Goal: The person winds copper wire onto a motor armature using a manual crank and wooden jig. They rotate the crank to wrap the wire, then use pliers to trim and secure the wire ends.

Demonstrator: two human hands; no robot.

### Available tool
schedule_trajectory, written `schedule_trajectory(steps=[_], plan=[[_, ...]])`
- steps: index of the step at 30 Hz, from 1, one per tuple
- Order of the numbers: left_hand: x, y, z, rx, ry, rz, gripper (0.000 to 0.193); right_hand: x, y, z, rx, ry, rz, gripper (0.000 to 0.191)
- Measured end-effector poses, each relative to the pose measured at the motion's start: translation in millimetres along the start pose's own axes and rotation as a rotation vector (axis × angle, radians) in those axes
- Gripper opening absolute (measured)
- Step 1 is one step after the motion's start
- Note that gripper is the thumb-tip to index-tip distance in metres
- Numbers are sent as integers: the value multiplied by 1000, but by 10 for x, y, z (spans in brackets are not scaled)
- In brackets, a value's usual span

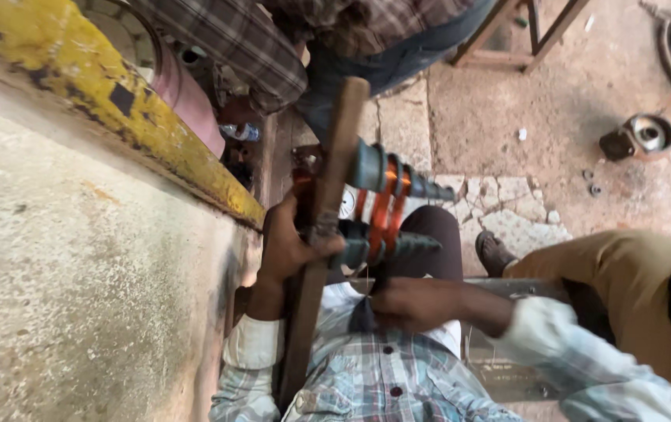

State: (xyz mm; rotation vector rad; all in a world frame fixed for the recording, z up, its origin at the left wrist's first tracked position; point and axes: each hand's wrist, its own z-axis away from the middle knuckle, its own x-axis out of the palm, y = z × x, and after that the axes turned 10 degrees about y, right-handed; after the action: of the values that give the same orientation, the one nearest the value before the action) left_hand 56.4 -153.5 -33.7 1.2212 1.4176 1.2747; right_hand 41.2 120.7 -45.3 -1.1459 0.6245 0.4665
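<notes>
gripping hard, the left hand [289, 246] is wrapped around a long wooden bar [321, 234] that runs upright from the lap to above the work. the right hand [414, 303] is curled narrow against the underside of the ribbed grey stepped insulators [386, 246], fingers tucked in; i cannot tell whether it pinches anything. those insulators, two stepped cones with orange coil windings [386, 207] around them, sit just above the knees, beside the bar.

to do this well, i judge the bar needs a steady, low hold, with the other hand bracing the assembly and kept off the windings.

largest first: grey concrete slab [78, 258], yellow painted edge [117, 101], a co-worker's checked sleeve [234, 47], round metal fitting [638, 137] on the floor, small plastic bottle [240, 132]. no label is readable.
</notes>
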Motion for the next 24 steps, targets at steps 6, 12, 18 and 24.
schedule_trajectory(steps=[6,12,18,24], plan=[[74,-79,-42,13,-26,72,89,-1354,173,910,-514,511,29,11],[142,123,23,161,-77,53,90,-1501,859,-50,244,819,-70,30],[23,50,3,-21,-46,214,87,12,69,-149,-29,91,-50,21],[57,-97,-23,78,-11,37,78,-1297,225,866,-221,388,76,23]])
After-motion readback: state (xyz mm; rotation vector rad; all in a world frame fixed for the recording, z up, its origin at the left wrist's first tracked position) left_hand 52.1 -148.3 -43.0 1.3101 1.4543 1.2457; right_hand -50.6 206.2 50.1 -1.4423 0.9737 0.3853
